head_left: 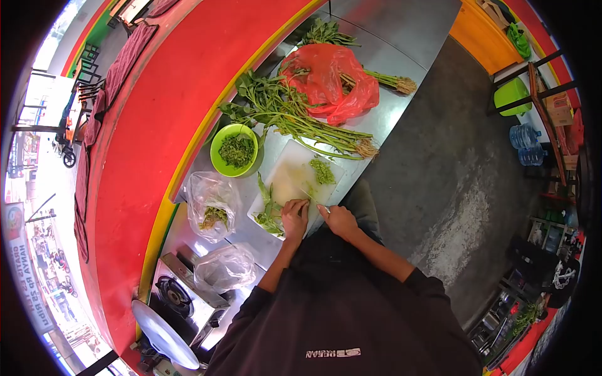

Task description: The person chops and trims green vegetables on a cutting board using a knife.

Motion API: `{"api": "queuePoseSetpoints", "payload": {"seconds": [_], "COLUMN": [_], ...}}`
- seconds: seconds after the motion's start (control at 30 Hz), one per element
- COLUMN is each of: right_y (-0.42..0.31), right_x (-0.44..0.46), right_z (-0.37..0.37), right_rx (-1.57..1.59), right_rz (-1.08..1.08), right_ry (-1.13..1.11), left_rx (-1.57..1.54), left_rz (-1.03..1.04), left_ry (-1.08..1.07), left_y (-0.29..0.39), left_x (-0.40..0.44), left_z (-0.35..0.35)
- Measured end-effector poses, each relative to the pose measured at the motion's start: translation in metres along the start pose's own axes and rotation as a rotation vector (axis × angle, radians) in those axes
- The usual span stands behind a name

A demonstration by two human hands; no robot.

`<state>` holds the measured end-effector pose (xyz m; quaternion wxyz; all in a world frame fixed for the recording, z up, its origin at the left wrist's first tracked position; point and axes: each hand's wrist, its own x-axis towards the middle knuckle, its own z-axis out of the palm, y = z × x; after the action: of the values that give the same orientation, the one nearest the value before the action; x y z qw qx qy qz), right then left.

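Place: eatery kitchen | evidence: gas stove, cutting board, price banner outside

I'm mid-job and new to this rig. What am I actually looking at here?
There's no machine: these are a person's bare hands. The single round, bent-looking picture comes from a camera on their head, looking forward and down.

On the metal counter lies a white board with chopped greens. Beyond it are long stems and a red bag; to the left, a green bowl, clear bags and a stove.

The right hand grips a knife. The left hand is at the board; whatever its fingers hold is hidden.
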<state>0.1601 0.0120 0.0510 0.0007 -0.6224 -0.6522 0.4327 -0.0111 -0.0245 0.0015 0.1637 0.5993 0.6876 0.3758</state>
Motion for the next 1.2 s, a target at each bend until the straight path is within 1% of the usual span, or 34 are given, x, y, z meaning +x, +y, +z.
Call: {"api": "queuePoseSetpoints", "payload": {"seconds": [0.07, 0.17, 0.37, 0.57, 0.77, 0.83, 0.97, 1.07, 1.2], "right_y": [0.007, 0.009, -0.002, 0.009, -0.001, 0.004, 0.009, 0.007, -0.002], "right_x": [0.003, 0.011, 0.002, 0.008, 0.008, 0.001, 0.001, 0.008, 0.011], "right_z": [0.008, 0.013, -0.001, 0.011, 0.005, 0.006, 0.010, 0.015, 0.012], "right_rx": [-0.001, -0.030, -0.015, -0.065, -0.036, -0.013, -0.029, -0.050, 0.009], "right_rz": [0.018, -0.034, 0.003, 0.003, -0.006, -0.015, -0.001, -0.040, -0.035], "right_ry": [0.001, -0.001, -0.039, -0.031, -0.028, -0.004, 0.001, 0.038, 0.010], "left_rx": [-0.008, -0.009, 0.014, 0.018, 0.014, 0.018, 0.044, 0.043, 0.063], "left_rz": [-0.010, -0.001, 0.002, -0.012, 0.011, -0.021, -0.011, 0.000, 0.015], "left_ry": [-0.006, 0.006, -0.002, 0.005, 0.012, -0.007, 0.003, 0.003, -0.011], "left_y": [0.001, 0.000, 0.002, 0.003, -0.001, -0.002, -0.001, 0.001, 0.000], "left_x": [-0.001, -0.001, -0.001, -0.002, -0.003, -0.005, -0.005, -0.005, -0.008], "left_z": [0.001, 0.001, -0.001, 0.001, 0.002, 0.003, 0.003, 0.002, 0.000]}}
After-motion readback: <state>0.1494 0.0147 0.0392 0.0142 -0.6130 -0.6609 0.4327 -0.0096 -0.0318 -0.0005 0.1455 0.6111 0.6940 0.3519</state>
